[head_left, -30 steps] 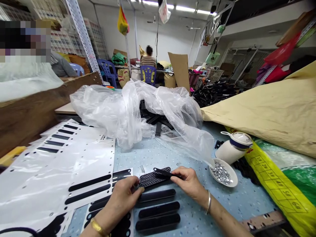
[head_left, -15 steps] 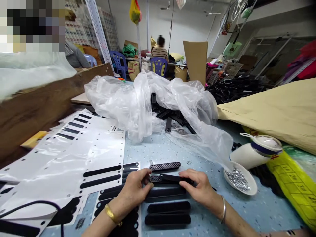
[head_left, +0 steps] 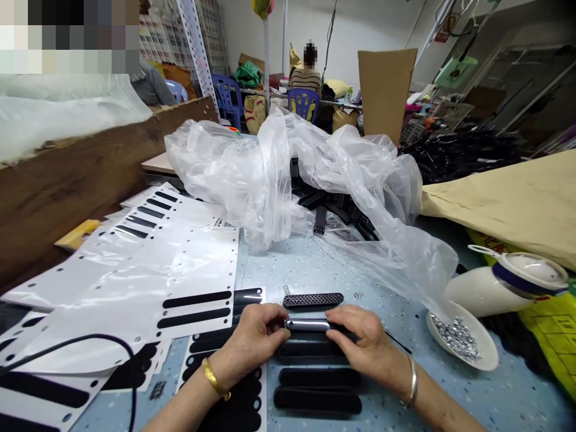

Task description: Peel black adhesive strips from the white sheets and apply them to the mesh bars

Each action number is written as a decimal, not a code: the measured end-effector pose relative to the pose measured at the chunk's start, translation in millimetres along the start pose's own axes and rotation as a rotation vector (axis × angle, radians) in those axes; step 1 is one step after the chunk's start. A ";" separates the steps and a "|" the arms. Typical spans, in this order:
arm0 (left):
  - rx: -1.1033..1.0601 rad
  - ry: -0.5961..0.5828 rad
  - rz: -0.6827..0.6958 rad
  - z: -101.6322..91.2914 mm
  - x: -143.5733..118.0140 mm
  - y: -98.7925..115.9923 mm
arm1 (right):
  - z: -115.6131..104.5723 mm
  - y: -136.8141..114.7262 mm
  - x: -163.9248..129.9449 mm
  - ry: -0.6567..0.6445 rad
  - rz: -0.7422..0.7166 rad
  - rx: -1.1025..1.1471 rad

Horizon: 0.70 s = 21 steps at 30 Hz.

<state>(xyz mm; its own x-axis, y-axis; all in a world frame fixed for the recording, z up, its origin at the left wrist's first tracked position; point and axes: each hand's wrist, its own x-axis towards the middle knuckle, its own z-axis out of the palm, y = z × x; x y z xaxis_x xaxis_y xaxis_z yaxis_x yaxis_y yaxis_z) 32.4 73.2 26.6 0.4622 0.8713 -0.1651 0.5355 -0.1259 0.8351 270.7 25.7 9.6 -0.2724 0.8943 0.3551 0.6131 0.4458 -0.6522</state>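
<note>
Two hands on one black strip, blue speckled bench

Two hands, mine, meet at the near edge of the pale blue speckled tabletop [head_left: 315, 270]. My left hand [head_left: 252, 339] pinches the left end of a long, narrow black plastic strip with a glossy top face [head_left: 308, 324]; my right hand [head_left: 360, 339] has its fingers curled down over the right end, pressing it. The strip is level, just above the table.

Item: one black perforated mesh strip [head_left: 312, 300], flat on the table just beyond the held one.
Item: three black rounded bars [head_left: 317, 378] in a row, just below my hands.
Item: white backing sheets with black oblong cut-outs [head_left: 180, 282], spread and overlapping to my left.
Item: crumpled clear plastic bag [head_left: 270, 174], mid-table, with black plastic parts [head_left: 333, 204] showing inside it.
Item: shallow white dish of small silvery pieces [head_left: 459, 339], to my right; a white jug with a dark-banded lid [head_left: 504, 285] lies on its side beside it.
Item: tan paper sheet [head_left: 508, 198], draped far right.
Item: brown wooden board [head_left: 90, 168], along the left edge.

Room: a workshop with a perforated metal upright [head_left: 198, 54], blue plastic chairs [head_left: 229, 96], and a seated person in a striped top [head_left: 306, 78] at a far table.
</note>
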 end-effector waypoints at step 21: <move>-0.032 -0.008 -0.008 -0.1 0.7 -0.5 | -0.9 3.1 3.1 -0.082 -0.023 -0.045</move>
<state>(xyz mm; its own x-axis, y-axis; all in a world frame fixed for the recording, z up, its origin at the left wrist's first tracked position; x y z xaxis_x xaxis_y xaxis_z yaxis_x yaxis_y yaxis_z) 32.4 73.9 26.2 0.4641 0.8681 -0.1760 0.5160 -0.1034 0.8503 272.4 29.9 9.3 -0.3458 0.8848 0.3122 0.6379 0.4657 -0.6133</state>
